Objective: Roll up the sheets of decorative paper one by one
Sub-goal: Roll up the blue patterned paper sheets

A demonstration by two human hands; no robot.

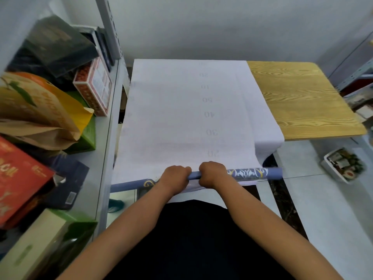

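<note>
We grip the started roll (250, 174) with left hand (175, 177) and right hand (212, 174), fingers curled around it side by side at the sheet's (181, 110) near edge, keeping winding tight and even across the surface (302, 102).

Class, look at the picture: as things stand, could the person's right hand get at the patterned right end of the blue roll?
Probably yes. The right hand grips the blue roll near its middle, beside the left hand; the patterned end lies bare, nothing covering it, so a slide along should do.
</note>
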